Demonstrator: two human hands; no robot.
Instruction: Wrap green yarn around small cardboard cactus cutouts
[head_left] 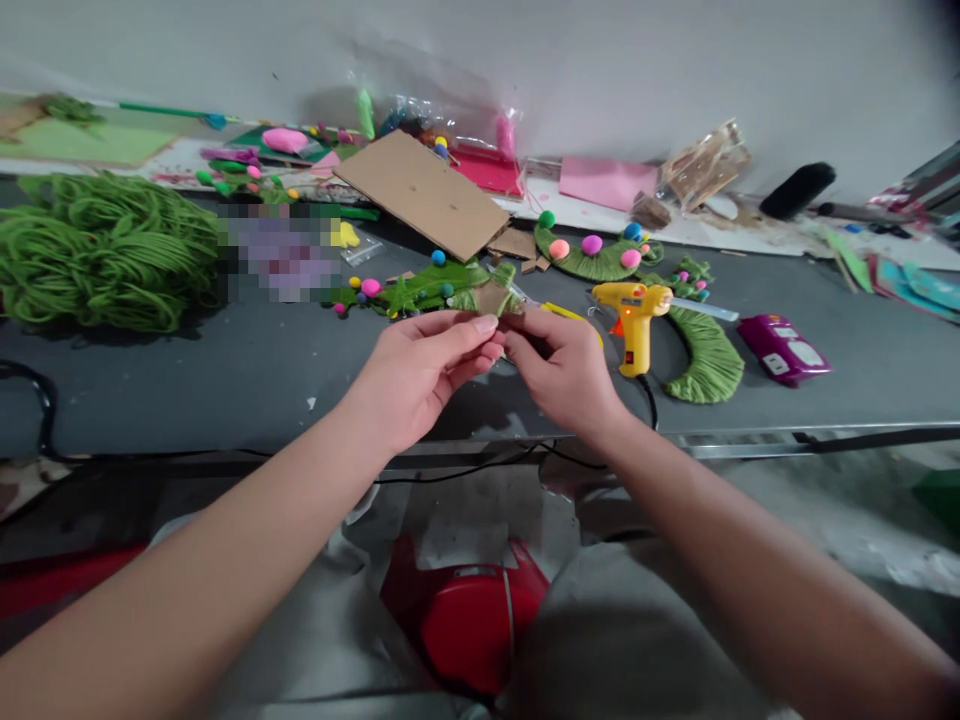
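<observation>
Between my two hands, above the dark table, is a small cardboard star (491, 297) partly wrapped in green yarn. My left hand (420, 375) pinches its lower left edge with thumb and fingers. My right hand (562, 365) has its fingers closed at the lower right edge, and the fingertips of both hands nearly meet. The hands hide the star's lower points. Just behind it lies a green yarn-wrapped piece with pom-poms (405, 290). To the right of my right hand rests a yellow hot glue gun (634, 315) with a clear glue stick in its back.
A big heap of green yarn (112, 250) lies at left. Behind are a cardboard sheet (424, 195) and a yarn-wrapped curve with pom-poms (592, 255). Further right are a green wrapped crescent (705, 355) and a purple packet (784, 350). A red stool (469, 620) stands below.
</observation>
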